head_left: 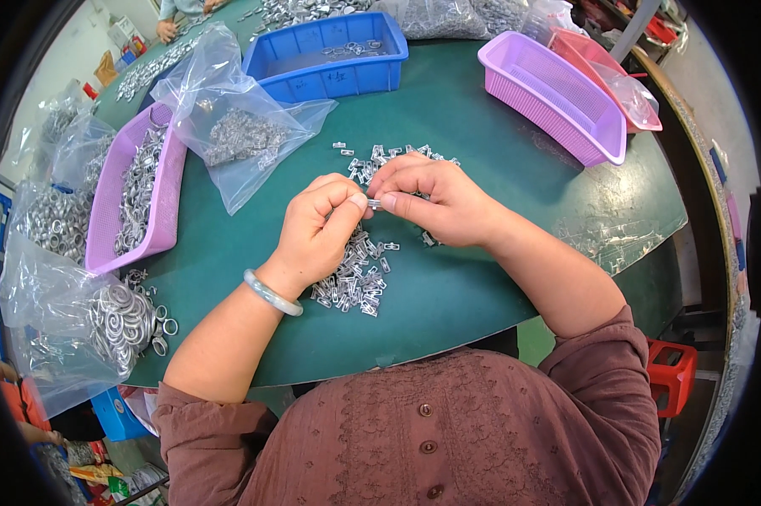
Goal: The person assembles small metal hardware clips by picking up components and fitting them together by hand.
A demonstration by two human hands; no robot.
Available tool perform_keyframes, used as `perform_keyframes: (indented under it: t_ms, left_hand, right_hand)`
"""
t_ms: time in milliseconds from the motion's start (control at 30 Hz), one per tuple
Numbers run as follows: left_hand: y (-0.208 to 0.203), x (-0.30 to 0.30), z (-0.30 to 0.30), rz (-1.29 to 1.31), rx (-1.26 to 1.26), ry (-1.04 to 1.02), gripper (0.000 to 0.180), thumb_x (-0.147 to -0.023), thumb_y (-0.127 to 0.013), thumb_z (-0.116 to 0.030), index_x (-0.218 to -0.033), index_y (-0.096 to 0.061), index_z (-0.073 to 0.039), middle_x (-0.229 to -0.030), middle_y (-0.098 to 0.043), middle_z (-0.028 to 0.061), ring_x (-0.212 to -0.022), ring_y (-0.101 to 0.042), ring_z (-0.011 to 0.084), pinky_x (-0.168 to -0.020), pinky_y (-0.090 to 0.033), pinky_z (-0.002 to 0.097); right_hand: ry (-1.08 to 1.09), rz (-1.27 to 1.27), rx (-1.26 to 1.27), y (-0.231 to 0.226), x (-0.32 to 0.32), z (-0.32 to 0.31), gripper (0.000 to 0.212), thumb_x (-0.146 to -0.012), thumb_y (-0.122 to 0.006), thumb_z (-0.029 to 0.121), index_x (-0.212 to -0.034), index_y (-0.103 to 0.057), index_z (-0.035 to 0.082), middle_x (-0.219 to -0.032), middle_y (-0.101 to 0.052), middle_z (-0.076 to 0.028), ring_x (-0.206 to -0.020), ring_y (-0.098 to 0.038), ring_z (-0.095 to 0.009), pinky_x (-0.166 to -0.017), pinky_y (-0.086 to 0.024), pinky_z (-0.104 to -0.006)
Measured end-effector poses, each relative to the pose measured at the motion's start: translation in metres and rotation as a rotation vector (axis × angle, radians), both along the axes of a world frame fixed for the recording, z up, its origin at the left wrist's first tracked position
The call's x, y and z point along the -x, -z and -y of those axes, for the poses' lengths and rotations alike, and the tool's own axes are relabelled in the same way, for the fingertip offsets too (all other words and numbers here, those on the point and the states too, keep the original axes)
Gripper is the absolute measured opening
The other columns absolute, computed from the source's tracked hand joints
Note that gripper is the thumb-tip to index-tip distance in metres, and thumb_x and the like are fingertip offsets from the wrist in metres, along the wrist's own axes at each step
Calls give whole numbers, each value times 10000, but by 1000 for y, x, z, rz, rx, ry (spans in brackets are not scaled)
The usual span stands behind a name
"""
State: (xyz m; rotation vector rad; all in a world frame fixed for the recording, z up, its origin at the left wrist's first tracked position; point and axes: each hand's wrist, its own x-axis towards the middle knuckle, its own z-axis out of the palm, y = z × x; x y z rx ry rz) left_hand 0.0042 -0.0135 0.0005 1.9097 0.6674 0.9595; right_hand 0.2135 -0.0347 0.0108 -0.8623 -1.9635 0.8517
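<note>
My left hand [320, 221] and my right hand [431, 199] meet over the middle of the green table [482, 287]. Between their thumbs and fingertips they pinch one small silver metal piece [375, 204]. Both hands are closed on it, and the fingers cover most of its shape. Just below my left hand lies a pile of small silver rectangular metal pieces [353, 282]. Beyond the fingertips is another heap of like pieces [380, 157], partly hidden by my hands. A pale bangle [272, 295] circles my left wrist.
At left stand a purple basket of metal parts [175, 202] and a bag of metal rings [115, 325]. A clear bag of small parts [245, 139] lies before a blue bin [330, 83]. Far right are a purple basket [558, 93] and a red tray [646, 120]. A co-worker's hand [168, 31] shows far left.
</note>
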Motion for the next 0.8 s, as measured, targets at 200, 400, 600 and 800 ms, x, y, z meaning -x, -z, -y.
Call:
perform_keyframes:
  t_ms: [200,400,600,800]
  left_hand:
    - [0,0,0,2,-15,5,197,-963,-509,-68,-823,-584,48,-862,-572,50,-778,-541,108,-717,-454,248]
    - [-1,-1,0,9,-5,2,211,-960,-506,-67,-797,-574,48,-844,-570,50,-764,-526,109,-703,-440,248]
    - [-1,-2,-1,3,-21,0,213,-954,-511,-69,-784,-580,40,-838,-576,53,-759,-526,118,-705,-440,256]
    - [4,2,-9,-53,-190,-188,190,-870,-587,-98,-690,-609,-39,-695,-588,77,-723,-569,237,-693,-431,356]
  right_hand:
    - [-11,-2,7,0,0,-1,159,-910,-594,149,-862,-663,14,-962,-670,-95,-955,-609,-253,-939,-412,-394]
    - [-17,-6,10,0,0,-2,164,-913,-588,148,-864,-660,10,-957,-668,-97,-952,-608,-255,-930,-421,-386]
    - [7,30,-23,-2,-3,-1,142,-890,-597,139,-872,-659,12,-950,-665,-98,-949,-602,-258,-915,-428,-379]
    - [113,244,-205,-21,0,-19,98,-791,-643,144,-809,-665,50,-906,-660,-101,-931,-599,-293,-870,-447,-398]
